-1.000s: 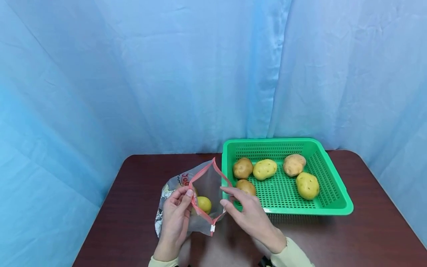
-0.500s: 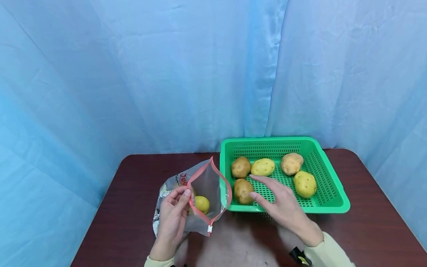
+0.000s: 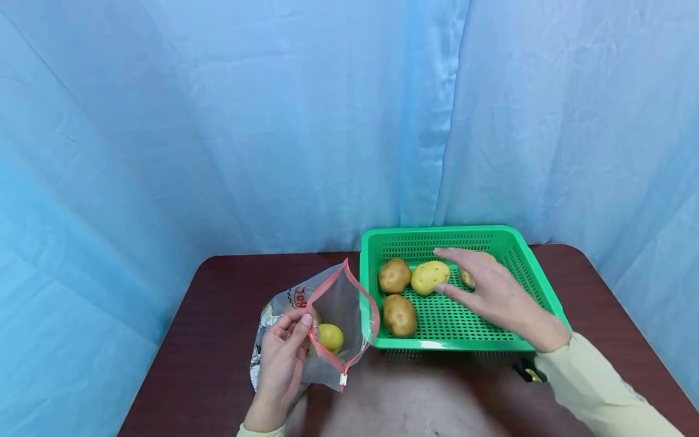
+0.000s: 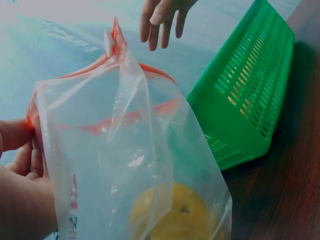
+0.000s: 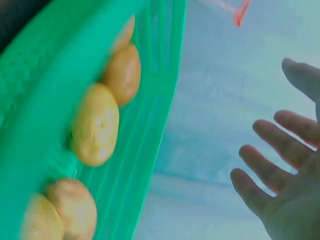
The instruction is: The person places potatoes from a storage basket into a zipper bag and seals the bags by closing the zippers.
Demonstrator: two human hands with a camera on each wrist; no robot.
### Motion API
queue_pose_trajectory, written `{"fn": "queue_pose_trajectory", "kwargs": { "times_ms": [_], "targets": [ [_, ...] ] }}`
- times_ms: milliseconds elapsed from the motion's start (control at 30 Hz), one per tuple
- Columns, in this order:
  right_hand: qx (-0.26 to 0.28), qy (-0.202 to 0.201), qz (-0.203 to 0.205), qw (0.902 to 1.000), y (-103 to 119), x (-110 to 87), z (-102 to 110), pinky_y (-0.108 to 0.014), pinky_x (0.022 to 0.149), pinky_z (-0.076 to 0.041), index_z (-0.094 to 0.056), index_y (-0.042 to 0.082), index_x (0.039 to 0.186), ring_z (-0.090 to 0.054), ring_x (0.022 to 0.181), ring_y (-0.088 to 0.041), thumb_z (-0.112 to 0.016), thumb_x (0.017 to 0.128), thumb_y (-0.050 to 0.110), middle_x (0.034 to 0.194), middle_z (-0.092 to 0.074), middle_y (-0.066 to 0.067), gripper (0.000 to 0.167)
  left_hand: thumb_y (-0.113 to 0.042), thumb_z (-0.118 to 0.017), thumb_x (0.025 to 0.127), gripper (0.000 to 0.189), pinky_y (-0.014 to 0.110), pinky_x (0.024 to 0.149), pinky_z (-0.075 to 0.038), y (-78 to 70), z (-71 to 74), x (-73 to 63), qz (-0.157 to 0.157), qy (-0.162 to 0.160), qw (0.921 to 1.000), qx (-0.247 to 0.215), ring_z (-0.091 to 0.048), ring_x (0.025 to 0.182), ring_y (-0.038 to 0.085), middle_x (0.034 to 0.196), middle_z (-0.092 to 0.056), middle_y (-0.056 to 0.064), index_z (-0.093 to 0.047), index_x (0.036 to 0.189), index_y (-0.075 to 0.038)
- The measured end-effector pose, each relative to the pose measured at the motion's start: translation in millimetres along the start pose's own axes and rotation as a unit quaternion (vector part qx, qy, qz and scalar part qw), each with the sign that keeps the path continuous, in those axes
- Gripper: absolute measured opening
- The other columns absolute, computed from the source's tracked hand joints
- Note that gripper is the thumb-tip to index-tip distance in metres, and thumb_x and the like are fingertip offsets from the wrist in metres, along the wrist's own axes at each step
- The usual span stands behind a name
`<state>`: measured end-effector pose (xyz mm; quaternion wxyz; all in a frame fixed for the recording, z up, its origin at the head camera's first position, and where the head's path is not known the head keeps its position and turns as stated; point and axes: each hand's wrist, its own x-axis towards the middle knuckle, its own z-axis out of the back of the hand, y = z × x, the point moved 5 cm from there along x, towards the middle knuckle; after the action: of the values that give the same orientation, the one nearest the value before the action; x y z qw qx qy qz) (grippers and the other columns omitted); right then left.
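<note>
My left hand point(image 3: 284, 358) pinches the pink-edged rim of a clear zip bag point(image 3: 349, 303) between thumb and fingers. The bag's mouth gapes, and a white slider point(image 3: 343, 379) sits at its near corner. Through the plastic a yellow potato point(image 3: 330, 338) shows; in the left wrist view this yellow potato point(image 4: 175, 212) lies low in the bag. My right hand point(image 3: 491, 291) hovers above the green basket point(image 3: 459, 344), fingers spread and holding nothing. Below and left of its fingertips lies a yellow potato point(image 3: 430, 277). A pale potato point(image 3: 469, 276) is partly hidden behind that hand.
Two brown potatoes, one at the back point(image 3: 394, 276) and one in front point(image 3: 400, 315), lie along the basket's left side. The dark wooden table point(image 3: 218, 315) meets a blue curtain point(image 3: 306, 133) at the back. The bag's right edge overlaps the basket's left wall.
My right hand has left the bag's rim and moved right and farther back, over the basket. The left hand keeps its pinch on the bag, nearly still.
</note>
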<state>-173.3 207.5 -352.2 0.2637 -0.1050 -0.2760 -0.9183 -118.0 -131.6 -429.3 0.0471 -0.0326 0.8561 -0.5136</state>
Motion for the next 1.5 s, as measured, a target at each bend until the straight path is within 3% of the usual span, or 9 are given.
{"fn": "queue_pose_trajectory", "kwargs": {
  "times_ms": [100, 167, 233, 333, 467, 667, 1067, 1267, 1500],
  "targets": [
    [-0.007, 0.028, 0.002, 0.9996, -9, 9.7, 4, -0.06, 0.104, -0.045, -0.056, 0.006, 0.146, -0.055, 0.131, -0.037, -0.079, 0.094, 0.028, 0.144, -0.06, -0.014, 0.061, 0.002, -0.061, 0.101, 0.016, 0.018, 0.069, -0.054, 0.7, 0.6, -0.4, 0.005, -0.003, 1.0, 0.0, -0.062, 0.075, 0.007, 0.085, -0.067, -0.001, -0.071, 0.098, -0.01],
    [-0.01, 0.048, 0.004, 0.9988, -15, 15.7, 4, -0.058, 0.103, -0.046, -0.055, 0.007, 0.147, -0.062, 0.118, -0.033, -0.078, 0.094, 0.029, 0.145, -0.058, -0.014, 0.062, 0.002, -0.061, 0.101, 0.015, 0.018, 0.069, -0.054, 0.9, 0.7, -0.6, 0.005, -0.004, 1.0, 0.002, -0.062, 0.076, 0.007, 0.085, -0.067, -0.001, -0.07, 0.099, -0.01],
    [-0.014, 0.066, 0.007, 0.9977, -21, 21.3, 2, -0.058, 0.104, -0.047, -0.054, 0.007, 0.148, -0.062, 0.116, -0.03, -0.078, 0.095, 0.032, 0.147, -0.057, -0.014, 0.063, 0.002, -0.062, 0.101, 0.015, 0.018, 0.069, -0.054, 1.2, 0.8, -0.7, 0.006, -0.005, 1.0, 0.001, -0.062, 0.076, 0.007, 0.085, -0.067, -0.001, -0.071, 0.099, -0.009],
    [-0.017, 0.091, 0.003, 0.9957, -31, 27.8, -3, -0.055, 0.099, -0.049, -0.053, 0.007, 0.149, -0.063, 0.097, -0.023, -0.075, 0.096, 0.037, 0.149, -0.055, -0.013, 0.065, 0.002, -0.062, 0.101, 0.014, 0.018, 0.07, -0.054, 0.7, 0.2, -0.8, 0.005, -0.005, 1.0, 0.002, -0.062, 0.076, 0.007, 0.086, -0.067, -0.001, -0.071, 0.099, -0.009],
    [-0.02, 0.116, -0.008, 0.993, -44, 34.7, -10, -0.055, 0.098, -0.05, -0.052, 0.008, 0.151, -0.064, 0.101, -0.025, -0.075, 0.096, 0.039, 0.151, -0.053, -0.014, 0.067, 0.002, -0.063, 0.101, 0.013, 0.019, 0.07, -0.054, 0.5, -0.8, -0.9, 0.009, -0.004, 0.9999, 0.003, -0.062, 0.076, 0.007, 0.086, -0.067, 0.0, -0.071, 0.099, -0.008],
    [-0.018, 0.148, -0.024, 0.9886, -60, 44.4, -18, -0.062, 0.109, -0.041, -0.05, 0.01, 0.153, -0.046, 0.14, -0.039, -0.076, 0.094, 0.041, 0.153, -0.051, -0.014, 0.071, 0.001, -0.063, 0.1, 0.012, 0.019, 0.069, -0.054, 2.6, -0.3, -0.3, 0.012, -0.005, 0.9999, 0.005, -0.062, 0.075, 0.007, 0.086, -0.067, 0.0, -0.071, 0.099, -0.009],
    [0.011, 0.2, -0.064, 0.9777, -87, 49.5, -47, -0.063, 0.111, -0.038, -0.048, 0.017, 0.155, -0.041, 0.144, -0.039, -0.078, 0.093, 0.039, 0.156, -0.048, -0.011, 0.072, 0.001, -0.063, 0.101, 0.01, 0.02, 0.069, -0.054, 5.7, 2.0, 0.3, 0.033, -0.025, 0.9991, 0.006, -0.062, 0.076, 0.008, 0.087, -0.066, 0.0, -0.07, 0.101, -0.006],
    [-0.005, 0.217, -0.087, 0.9723, -94, 46.3, -58, -0.065, 0.102, -0.044, -0.048, 0.024, 0.155, -0.041, 0.144, -0.041, -0.079, 0.092, 0.042, 0.158, -0.047, -0.01, 0.073, 0.001, -0.062, 0.101, 0.012, 0.019, 0.07, -0.054, 5.5, -0.8, -0.5, 0.033, -0.024, 0.9992, 0.006, -0.062, 0.076, 0.008, 0.086, -0.066, 0.0, -0.07, 0.099, -0.008],
    [0.026, 0.227, -0.063, 0.9716, -100, 49.6, -73, -0.064, 0.107, -0.041, -0.047, 0.014, 0.155, -0.042, 0.143, -0.042, -0.081, 0.09, 0.038, 0.156, -0.047, -0.015, 0.077, 0.001, -0.064, 0.1, 0.013, 0.019, 0.07, -0.054, 4.0, -0.4, -1.5, 0.019, -0.028, 0.9994, 0.002, -0.062, 0.076, 0.007, 0.086, -0.066, -0.001, -0.071, 0.098, -0.009]
  ]
}}
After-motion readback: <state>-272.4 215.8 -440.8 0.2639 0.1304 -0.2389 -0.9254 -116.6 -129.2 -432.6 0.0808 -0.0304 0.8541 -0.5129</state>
